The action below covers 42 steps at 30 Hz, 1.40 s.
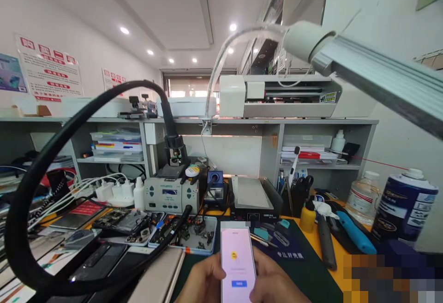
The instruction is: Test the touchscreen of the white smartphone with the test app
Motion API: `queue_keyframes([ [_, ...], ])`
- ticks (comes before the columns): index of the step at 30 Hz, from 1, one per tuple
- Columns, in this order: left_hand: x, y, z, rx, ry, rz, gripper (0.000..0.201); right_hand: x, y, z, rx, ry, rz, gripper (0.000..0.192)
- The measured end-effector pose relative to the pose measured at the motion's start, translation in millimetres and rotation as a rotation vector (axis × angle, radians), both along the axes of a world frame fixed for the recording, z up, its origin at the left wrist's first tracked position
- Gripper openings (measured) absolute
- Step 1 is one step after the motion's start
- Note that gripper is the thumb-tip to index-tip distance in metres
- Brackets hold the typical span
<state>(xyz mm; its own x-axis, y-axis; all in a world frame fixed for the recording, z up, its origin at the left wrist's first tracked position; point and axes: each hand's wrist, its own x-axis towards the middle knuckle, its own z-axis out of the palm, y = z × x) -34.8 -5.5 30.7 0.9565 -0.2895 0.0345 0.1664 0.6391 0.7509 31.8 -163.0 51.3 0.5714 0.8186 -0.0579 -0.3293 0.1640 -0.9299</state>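
A smartphone [238,259] stands upright at the bottom middle of the head view, its lit screen facing me. The screen is pale pink with a small yellow picture and a blue button; its text is too blurred to read. My left hand [204,277] grips the phone's left edge, thumb along the side. On the opposite edge my right hand [272,277] is closed, its thumb by the lower right corner of the screen. The fingers behind the phone are hidden. Beneath lies a dark green mat [311,266].
A hot-air station [171,194] with a thick black hose [20,192] arches over the left side. Near it lie a parts tray [209,250] and several phones. Tweezers [263,242] rest behind my right hand. Rightward are a blue-handled tool [356,233], a spray can [403,206] and a bottle [362,197].
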Motion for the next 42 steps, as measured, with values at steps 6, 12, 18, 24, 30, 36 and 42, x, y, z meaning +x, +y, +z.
queue_keyframes([
  [6, -10.7, -4.0, 3.6, -0.031, 0.093, 0.091, 0.052, -0.2, 3.3, -0.3, -0.028, 0.073, -0.004, 0.068],
  [12, -15.0, -5.0, 17.8, 0.067, 0.146, 0.076, 0.053, -3.7, 0.7, -4.7, -0.058, 0.003, 0.042, 0.062],
  [18, -16.6, -6.4, 20.2, 0.089, 0.142, 0.086, 0.052, -4.2, 1.1, -6.9, -0.098, -0.104, 0.0, 0.051],
  [24, -15.1, -5.0, 16.7, 0.082, 0.103, 0.093, 0.05, -4.3, 1.3, -4.9, -0.039, -0.003, 0.013, 0.056],
  [30, -15.2, -3.7, 20.2, 0.061, 0.125, 0.094, 0.051, -1.2, -2.0, -4.8, -0.002, 0.052, -0.018, 0.057],
  [36, -11.3, -1.3, 13.2, 0.017, 0.122, 0.088, 0.051, -0.4, -4.2, -1.2, 0.002, 0.048, -0.043, 0.057],
  [42, -12.2, -1.1, 12.8, 0.035, 0.117, 0.134, 0.05, 4.9, -12.8, -7.5, -0.125, -0.528, -0.364, 0.041],
])
